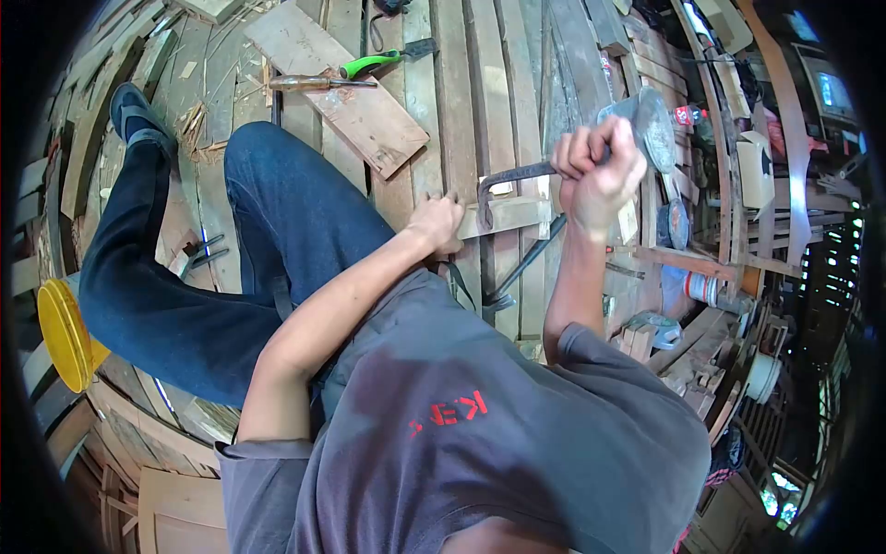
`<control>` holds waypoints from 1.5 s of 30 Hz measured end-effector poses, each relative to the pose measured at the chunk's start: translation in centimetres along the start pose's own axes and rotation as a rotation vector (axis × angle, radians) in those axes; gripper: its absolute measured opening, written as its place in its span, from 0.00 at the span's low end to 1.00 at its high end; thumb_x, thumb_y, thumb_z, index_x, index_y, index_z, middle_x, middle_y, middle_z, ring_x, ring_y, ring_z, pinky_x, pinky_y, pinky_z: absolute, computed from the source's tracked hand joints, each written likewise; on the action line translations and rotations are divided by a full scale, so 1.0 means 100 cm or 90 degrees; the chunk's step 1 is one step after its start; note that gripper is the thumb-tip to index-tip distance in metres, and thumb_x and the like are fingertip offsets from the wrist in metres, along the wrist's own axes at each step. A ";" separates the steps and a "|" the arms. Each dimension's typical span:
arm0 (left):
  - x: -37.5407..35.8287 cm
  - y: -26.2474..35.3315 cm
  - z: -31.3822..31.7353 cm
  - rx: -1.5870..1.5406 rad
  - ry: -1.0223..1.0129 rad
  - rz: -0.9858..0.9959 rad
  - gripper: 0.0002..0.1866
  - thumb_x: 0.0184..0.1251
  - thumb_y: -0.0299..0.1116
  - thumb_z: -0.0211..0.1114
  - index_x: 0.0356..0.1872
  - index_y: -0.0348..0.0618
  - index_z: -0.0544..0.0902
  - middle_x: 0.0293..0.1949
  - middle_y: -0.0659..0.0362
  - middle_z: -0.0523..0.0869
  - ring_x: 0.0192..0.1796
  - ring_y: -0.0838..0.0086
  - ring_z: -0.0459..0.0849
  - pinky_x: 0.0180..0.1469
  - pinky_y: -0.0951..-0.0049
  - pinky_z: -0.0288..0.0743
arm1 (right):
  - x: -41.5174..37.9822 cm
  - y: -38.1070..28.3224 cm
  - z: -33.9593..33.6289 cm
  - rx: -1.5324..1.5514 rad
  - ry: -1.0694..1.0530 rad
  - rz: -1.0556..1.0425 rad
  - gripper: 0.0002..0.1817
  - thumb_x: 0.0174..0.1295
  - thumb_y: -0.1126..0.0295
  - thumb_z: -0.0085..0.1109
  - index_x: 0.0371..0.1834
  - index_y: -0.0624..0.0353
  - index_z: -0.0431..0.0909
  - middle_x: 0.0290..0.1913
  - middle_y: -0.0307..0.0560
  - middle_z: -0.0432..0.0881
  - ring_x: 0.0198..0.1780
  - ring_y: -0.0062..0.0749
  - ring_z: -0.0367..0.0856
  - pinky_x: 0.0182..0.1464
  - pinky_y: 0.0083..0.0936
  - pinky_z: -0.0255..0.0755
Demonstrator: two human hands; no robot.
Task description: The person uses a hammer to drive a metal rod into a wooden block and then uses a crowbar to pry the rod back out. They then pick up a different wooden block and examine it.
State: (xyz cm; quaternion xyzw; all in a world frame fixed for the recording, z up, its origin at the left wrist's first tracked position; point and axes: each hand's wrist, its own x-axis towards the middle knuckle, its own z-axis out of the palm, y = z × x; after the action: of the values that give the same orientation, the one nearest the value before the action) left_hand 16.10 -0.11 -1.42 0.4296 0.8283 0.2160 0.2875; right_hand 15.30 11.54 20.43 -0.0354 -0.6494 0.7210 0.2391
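My right hand [598, 171] is raised and closed in a fist round a dark hooked metal bar [521, 173]. The bar runs left from the fist and bends down, its curved tip overlapping a short pale wooden strip [517, 216]. My left hand [438, 222] grips the left end of that strip, close by my hip. Its fingertips are partly hidden by the hand itself. A dark rod [533, 257] lies slanted just below the strip.
A brown board [388, 138] lies on the slatted wooden floor, with a wooden-handled tool [318, 83] and a green-handled tool [369, 64] on it. A yellow bucket [65, 334] stands beyond my bent leg. Wood shavings [194, 125] lie near my foot.
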 end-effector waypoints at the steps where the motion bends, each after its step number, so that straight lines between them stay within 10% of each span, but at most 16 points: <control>1: 0.002 0.004 0.002 -0.002 -0.008 -0.009 0.40 0.39 0.43 0.77 0.58 0.37 0.75 0.55 0.46 0.78 0.61 0.50 0.76 0.63 0.52 0.70 | 0.004 0.002 0.005 -0.031 0.008 0.013 0.24 0.75 0.62 0.41 0.19 0.57 0.55 0.13 0.34 0.54 0.14 0.17 0.49 0.17 0.22 0.43; 45: 0.009 -0.010 0.009 -0.193 0.030 0.004 0.29 0.45 0.33 0.73 0.53 0.35 0.80 0.40 0.37 0.85 0.47 0.44 0.84 0.51 0.56 0.79 | 0.067 0.045 0.027 -0.173 0.000 0.020 0.27 0.75 0.55 0.49 0.16 0.52 0.57 0.10 0.32 0.54 0.08 0.16 0.50 0.11 0.21 0.42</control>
State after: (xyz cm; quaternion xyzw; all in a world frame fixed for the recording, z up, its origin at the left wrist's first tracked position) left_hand 15.64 0.21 -2.97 0.3786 0.7916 0.3491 0.3289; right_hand 7.02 11.51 18.26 -0.0778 -0.7406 0.6299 0.2205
